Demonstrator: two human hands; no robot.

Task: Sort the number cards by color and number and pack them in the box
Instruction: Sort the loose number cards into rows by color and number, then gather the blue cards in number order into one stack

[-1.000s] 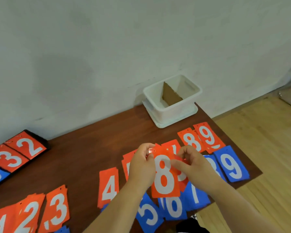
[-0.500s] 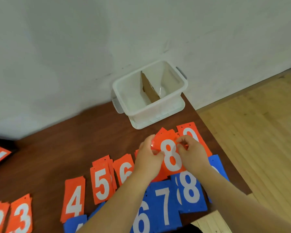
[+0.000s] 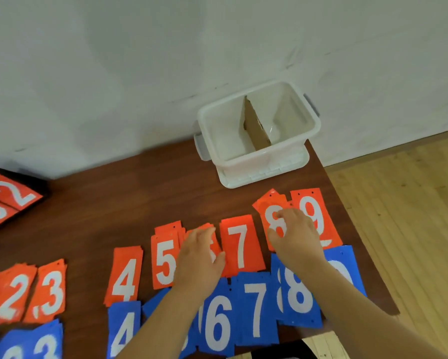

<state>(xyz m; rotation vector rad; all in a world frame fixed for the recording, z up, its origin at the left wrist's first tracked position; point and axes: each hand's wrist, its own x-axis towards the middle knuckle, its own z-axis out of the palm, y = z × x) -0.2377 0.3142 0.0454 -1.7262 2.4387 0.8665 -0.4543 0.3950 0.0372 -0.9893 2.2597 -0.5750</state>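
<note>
Cards are red or blue w/ big white digits and small punched holes at the top, piled by number on the table (image 3: pixel 140 193): red row far, blue row near. Red 8 (image 3: pixel 268 206) sits betw. red 7 (image 3: pixel 241 244) and red 9 (image 3: pixel 313 211), top card skewed. R hand (image 3: pixel 295 237) lies on its near half, fingers bent over the digit; gripping or just pressing, can't tell. L hand (image 3: pixel 199 257) lies flat, fingers straight, on red 6 (image 3: pixel 216 248). White box (image 3: pixel 259 161) w/ cardboard divider (image 3: pixel 255 125) stands far of the 8, well apart from both hands.
</note>
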